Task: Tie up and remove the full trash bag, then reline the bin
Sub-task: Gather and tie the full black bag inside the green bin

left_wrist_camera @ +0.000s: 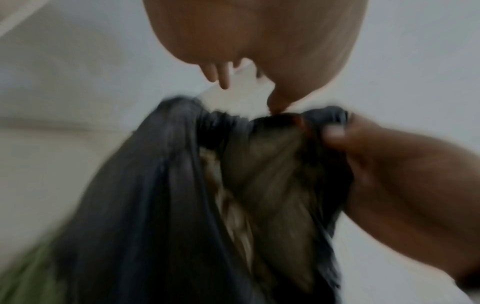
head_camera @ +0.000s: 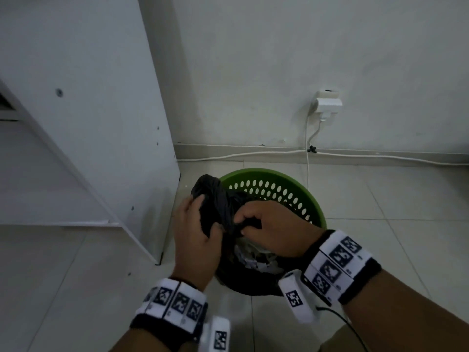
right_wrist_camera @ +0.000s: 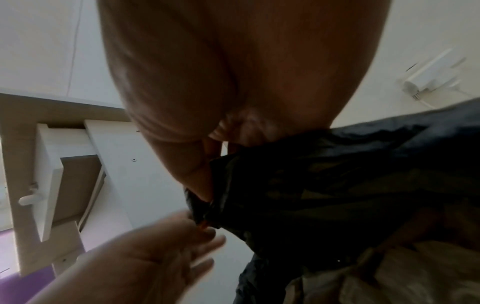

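A green perforated bin (head_camera: 279, 174) stands on the tiled floor, lined with a black trash bag (head_camera: 218, 199) full of crumpled paper (head_camera: 256, 260). A gathered strand of the bag rises over the bin's left rim. My left hand (head_camera: 198, 235) lies against this strand. In the left wrist view its fingers (left_wrist_camera: 221, 78) hang loosely straight and only the thumb tip touches the bag (left_wrist_camera: 161, 185). My right hand (head_camera: 269, 224) grips a bunched part of the bag's top edge; the right wrist view shows its fingers (right_wrist_camera: 205, 185) pinching the black plastic (right_wrist_camera: 337, 174).
A white cabinet (head_camera: 101, 123) stands close on the bin's left. Behind the bin is the wall, with a plugged socket (head_camera: 327, 102) and a white cable (head_camera: 253, 154) along the skirting. Bare floor tiles (head_camera: 406, 237) lie to the right.
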The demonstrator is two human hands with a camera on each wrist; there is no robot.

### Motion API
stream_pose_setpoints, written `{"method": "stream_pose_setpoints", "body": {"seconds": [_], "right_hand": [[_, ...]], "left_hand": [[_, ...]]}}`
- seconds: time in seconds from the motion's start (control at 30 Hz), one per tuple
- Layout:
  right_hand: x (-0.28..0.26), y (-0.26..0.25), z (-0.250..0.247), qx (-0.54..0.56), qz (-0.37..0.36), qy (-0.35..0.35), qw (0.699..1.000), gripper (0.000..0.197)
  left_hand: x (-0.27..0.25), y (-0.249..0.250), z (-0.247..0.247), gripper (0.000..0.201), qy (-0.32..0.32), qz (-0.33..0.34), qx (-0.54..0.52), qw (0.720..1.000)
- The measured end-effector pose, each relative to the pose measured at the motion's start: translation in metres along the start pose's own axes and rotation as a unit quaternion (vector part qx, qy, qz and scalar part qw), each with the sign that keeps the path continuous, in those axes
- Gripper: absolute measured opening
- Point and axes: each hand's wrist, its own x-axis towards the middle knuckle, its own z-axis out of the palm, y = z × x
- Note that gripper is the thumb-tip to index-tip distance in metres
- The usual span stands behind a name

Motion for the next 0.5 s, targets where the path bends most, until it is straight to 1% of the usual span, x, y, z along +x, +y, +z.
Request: {"method": "stream_pose_setpoints", "body": {"seconds": [0.03,0.07,0.1,0.17,0.2,0.23,0.3,0.33,0.37,0.4,0.43,0.47,0.5], "right_hand": [[-0.005,0.001,-0.001,0.007,-0.004,-0.003,1.0,0.019],[-0.009,0.003,-0.002,0.011,-0.008,-0.005,1.0,0.021],[-0.013,0.005,-0.004,0.012,-0.011,-0.007,1.0,0.023],[-0.021,0.006,-0.01,0.009,-0.005,-0.001,1.0,0.028],[-0.024,0.007,-0.015,0.013,0.004,0.009,1.0,0.031],[-0.027,0.008,-0.021,0.022,0.016,0.025,0.999,0.034],[-0.033,0.011,-0.033,0.038,0.033,0.054,0.997,0.039],[-0.035,0.011,-0.037,0.039,0.037,0.057,0.997,0.04],[-0.035,0.01,-0.04,0.033,0.039,0.048,0.998,0.039],[-0.035,0.009,-0.042,0.026,0.039,0.035,0.998,0.038],[-0.035,0.007,-0.042,0.019,0.038,0.023,0.999,0.037],[-0.034,0.006,-0.042,0.014,0.036,0.016,0.999,0.035],[-0.034,0.005,-0.042,0.009,0.037,0.016,0.999,0.033]], "left_hand": [[0.007,-0.002,-0.008,0.063,-0.028,0.073,0.064,0.995],[0.015,-0.004,-0.014,0.06,-0.066,0.132,0.115,0.982],[0.022,-0.003,-0.019,0.054,-0.109,0.178,0.153,0.966],[0.036,0.0,-0.025,0.035,-0.178,0.238,0.189,0.936],[0.041,0.001,-0.028,0.028,-0.203,0.249,0.195,0.927],[0.046,0.003,-0.031,0.025,-0.227,0.245,0.197,0.922],[0.051,0.005,-0.035,0.024,-0.266,0.211,0.188,0.922],[0.052,0.005,-0.035,0.032,-0.277,0.196,0.178,0.923],[0.053,0.007,-0.033,0.046,-0.277,0.198,0.175,0.924],[0.055,0.01,-0.029,0.058,-0.271,0.215,0.187,0.92],[0.058,0.01,-0.022,0.061,-0.268,0.235,0.211,0.91],[0.061,0.011,-0.016,0.056,-0.269,0.247,0.234,0.901],[0.064,0.011,-0.013,0.043,-0.269,0.244,0.245,0.899]]}}
